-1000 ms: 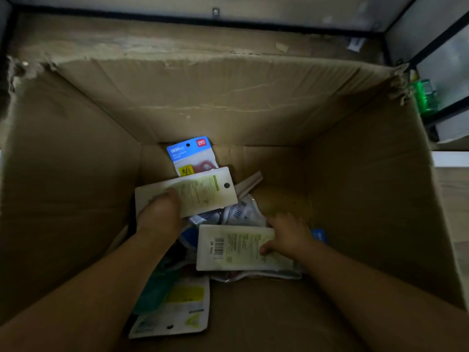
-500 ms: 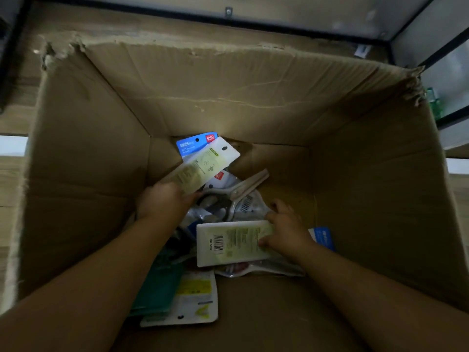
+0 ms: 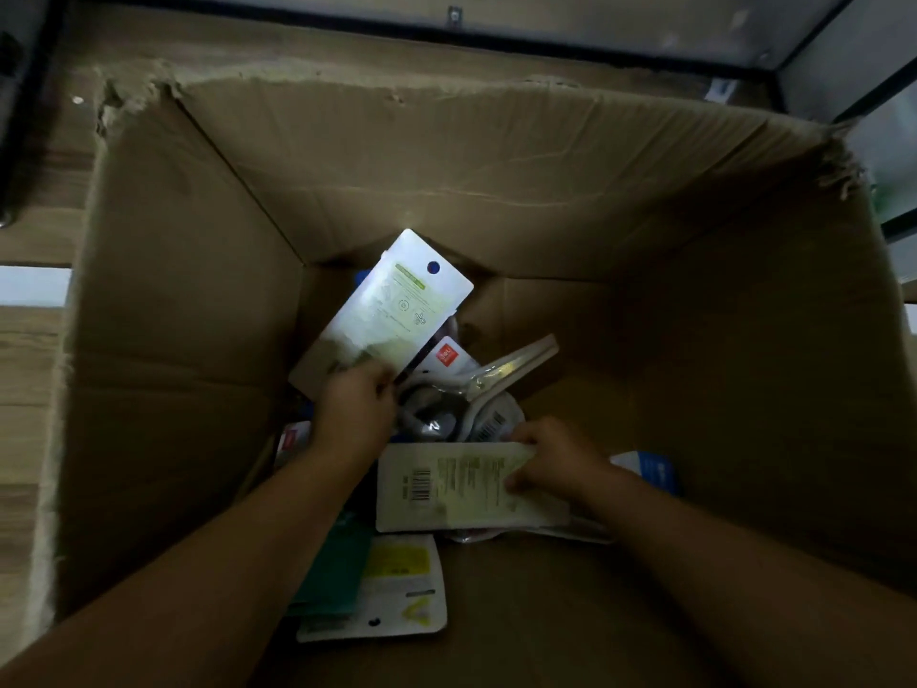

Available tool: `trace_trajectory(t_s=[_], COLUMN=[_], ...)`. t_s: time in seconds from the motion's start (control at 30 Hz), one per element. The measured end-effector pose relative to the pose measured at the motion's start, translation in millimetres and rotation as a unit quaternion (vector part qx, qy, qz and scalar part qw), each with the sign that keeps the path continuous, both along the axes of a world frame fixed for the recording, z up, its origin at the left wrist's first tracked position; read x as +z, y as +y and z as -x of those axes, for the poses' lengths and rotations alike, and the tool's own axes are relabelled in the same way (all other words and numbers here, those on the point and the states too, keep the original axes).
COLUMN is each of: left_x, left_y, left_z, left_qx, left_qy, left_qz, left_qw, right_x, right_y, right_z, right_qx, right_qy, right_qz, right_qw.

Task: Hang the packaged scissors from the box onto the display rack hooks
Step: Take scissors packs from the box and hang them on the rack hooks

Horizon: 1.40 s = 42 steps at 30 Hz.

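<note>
Both my arms reach down into a deep cardboard box (image 3: 188, 300). My left hand (image 3: 355, 414) grips a white scissors package (image 3: 392, 310) by its lower end; the card tilts up with its hang hole toward the far wall. My right hand (image 3: 551, 459) pinches the right end of a second white package (image 3: 456, 489), back side up with a barcode, lying flat on the pile. Between the hands lies a clear pack with white-handled scissors (image 3: 486, 384). The display rack is out of view.
More packages lie on the box floor: a white and yellow one (image 3: 392, 593) beside a teal one (image 3: 337, 563) near me, and a blue one (image 3: 650, 471) behind my right wrist. A wooden floor (image 3: 30, 369) and a black-framed panel surround the box.
My left hand has lifted its package off the pile and swung it upright, covering the blue package at the back. My right hand has kept its hold on the flat package.
</note>
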<state>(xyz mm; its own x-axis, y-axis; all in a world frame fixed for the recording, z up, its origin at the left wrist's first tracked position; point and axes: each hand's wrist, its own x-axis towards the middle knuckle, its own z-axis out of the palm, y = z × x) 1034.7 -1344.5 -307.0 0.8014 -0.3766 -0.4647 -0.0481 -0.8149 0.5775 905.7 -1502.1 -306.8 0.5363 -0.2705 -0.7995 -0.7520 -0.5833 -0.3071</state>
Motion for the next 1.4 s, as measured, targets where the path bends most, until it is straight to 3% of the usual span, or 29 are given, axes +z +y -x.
trace_trajectory(t_s=[0.07, 0.17, 0.37, 0.53, 0.67, 0.83, 0.93, 1.0, 1.07, 1.2, 1.4], left_x=[-2, -12, -9, 52, 166, 353, 469, 544, 613, 725, 832], left_y=[-4, -9, 5, 19, 16, 14, 12, 14, 16, 24, 30], left_z=[9, 8, 0, -1, -19, -21, -21, -24, -28, -25, -13], left_qx=[-0.083, -0.200, -0.218, -0.151, -0.142, -0.068, -0.058, -0.038, -0.012, 0.033, 0.047], left_qy=[0.026, 0.015, -0.069, -0.038, -0.056, -0.045, 0.000, 0.020, 0.013, 0.016, 0.088], left_qz=[0.052, 0.042, -0.103, -0.057, -0.071, -0.036, -0.021, 0.004, 0.039, 0.130, 0.322], left_qw=[0.995, 0.979, 0.968, 0.986, 0.986, 0.996, 0.998, 0.999, 0.999, 0.991, 0.942], right_x=[-1, -3, -4, 57, 167, 358, 484, 567, 646, 776, 889], right_y=[0, -2, 4, 7, -8, -42, -52, -57, -61, -57, -40], right_z=[2, 2, 8, 4, -3, -7, -5, -7, -8, -3, -7], right_qx=[0.001, 0.000, -0.015, 0.014, 0.036, -0.112, -0.118, -0.069, -0.004, 0.034, 0.049], right_qy=[0.006, 0.003, -0.002, -0.042, -0.059, -0.117, -0.124, -0.114, -0.110, -0.170, -0.303], right_qz=[-0.013, -0.020, -0.019, 0.054, 0.145, 0.122, 0.100, 0.102, 0.106, 0.114, 0.099], right_qw=[1.000, 1.000, 1.000, 0.998, 0.987, 0.979, 0.980, 0.986, 0.988, 0.978, 0.947])
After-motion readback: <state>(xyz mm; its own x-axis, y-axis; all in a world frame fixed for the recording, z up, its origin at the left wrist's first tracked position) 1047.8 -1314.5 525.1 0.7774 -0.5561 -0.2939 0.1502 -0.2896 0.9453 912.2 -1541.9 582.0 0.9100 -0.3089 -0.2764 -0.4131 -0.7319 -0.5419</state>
